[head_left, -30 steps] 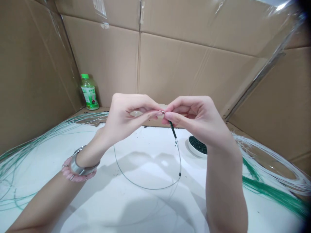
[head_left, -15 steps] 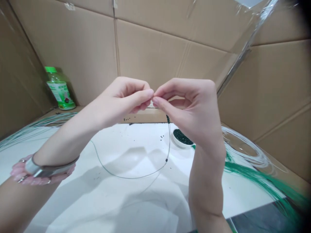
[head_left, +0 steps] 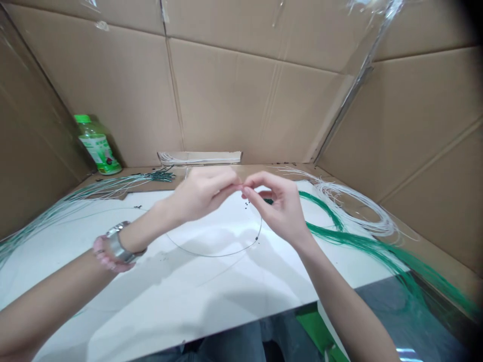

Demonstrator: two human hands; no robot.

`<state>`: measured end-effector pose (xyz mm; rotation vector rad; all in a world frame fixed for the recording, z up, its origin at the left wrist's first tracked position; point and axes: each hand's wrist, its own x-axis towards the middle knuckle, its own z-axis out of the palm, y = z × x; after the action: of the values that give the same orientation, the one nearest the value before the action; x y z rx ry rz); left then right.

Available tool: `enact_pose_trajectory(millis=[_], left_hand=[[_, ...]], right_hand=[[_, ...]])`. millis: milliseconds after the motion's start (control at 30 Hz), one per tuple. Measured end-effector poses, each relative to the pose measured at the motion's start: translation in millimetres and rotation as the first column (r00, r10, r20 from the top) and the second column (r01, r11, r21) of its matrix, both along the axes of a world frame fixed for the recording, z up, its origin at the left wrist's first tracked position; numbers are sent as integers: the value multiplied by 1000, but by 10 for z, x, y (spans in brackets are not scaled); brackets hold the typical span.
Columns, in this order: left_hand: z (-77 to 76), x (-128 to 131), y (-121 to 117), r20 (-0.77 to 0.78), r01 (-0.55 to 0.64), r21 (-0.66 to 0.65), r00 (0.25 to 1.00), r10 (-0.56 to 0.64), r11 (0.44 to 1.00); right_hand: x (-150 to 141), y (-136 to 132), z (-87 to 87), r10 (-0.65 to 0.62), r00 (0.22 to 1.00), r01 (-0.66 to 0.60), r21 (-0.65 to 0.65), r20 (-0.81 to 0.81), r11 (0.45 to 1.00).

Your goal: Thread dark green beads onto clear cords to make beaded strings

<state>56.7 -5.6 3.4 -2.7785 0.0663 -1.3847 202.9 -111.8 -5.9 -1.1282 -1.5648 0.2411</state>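
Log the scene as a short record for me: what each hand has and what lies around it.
Left hand: fingertips pinch the thin wire against the right hand's
Right hand: fingers pinch the same wire
Wire: hangs in a loop below the hands, carrying small dark beads
Nearby: dark green beads, mostly behind the right hand
Left wrist: metal bangle, pink beaded bracelet
Rest: white tabletop, white wire coil, green strands, green-capped plastic bottle, cardboard walls

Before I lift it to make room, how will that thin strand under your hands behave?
Likely springy, not floppy: the strand keeps a smooth open arc. Probably very light, being so thin. The dark bead on it may slide if tilted.
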Motion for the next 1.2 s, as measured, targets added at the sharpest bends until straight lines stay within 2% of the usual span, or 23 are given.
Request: enact_pose_trajectory(millis=[100, 233, 333, 400, 500, 533, 667, 800, 933, 1033, 1133, 1200], left_hand=[[-225, 57, -173, -82, 74, -144, 993, -86, 987], [-466, 46, -419, -214, 131, -306, 956, -202, 943], [-599, 25, -425, -327, 127, -377, 909, -260, 917], [-686, 78, -280, -401, 41, -431, 886, -232, 901], [-870, 301, 109, -484, -220, -484, 874, -50, 847], [-950, 399, 252, -500, -262, -475, 866, -13, 840], [-1314, 764, 664, -556, -317, -438, 831, 23, 841], [-1560, 949, 759, -575, -281, -440, 818, -27, 853], [-1650, 1011, 744, -549, -230, -470, 832, -78, 852], [-1665, 1057, 745, -518, -215, -503, 850, -93, 837], [-1580, 1083, 754, -469, -209, -549, 878, -92, 809], [-1432, 1036, 746, -421, -209, -585, 904, -74, 783]], right_hand=[[-28, -239, -257, -108, 992, 104, -57, -69, 993], [-97, -508, -559, -215, 976, 217, -34, 41, 976], [-122, -621, -764, -254, 962, 256, -9, 103, 967], [-97, -666, -898, -303, 950, 303, 7, 72, 953], [-18, -710, -1086, -411, 908, 411, -10, -79, 911], [8, -721, -1141, -435, 892, 436, -21, -124, 900], [58, -741, -1290, -441, 878, 446, -16, -185, 895], [43, -723, -1315, -446, 862, 446, -60, -240, 893], [50, -673, -1279, -466, 799, 427, -188, -381, 885], [101, -622, -1234, -495, 760, 383, -325, -422, 865], [169, -544, -1172, -508, 745, 331, -422, -432, 844], [196, -478, -1123, -500, 757, 302, -454, -420, 838]])
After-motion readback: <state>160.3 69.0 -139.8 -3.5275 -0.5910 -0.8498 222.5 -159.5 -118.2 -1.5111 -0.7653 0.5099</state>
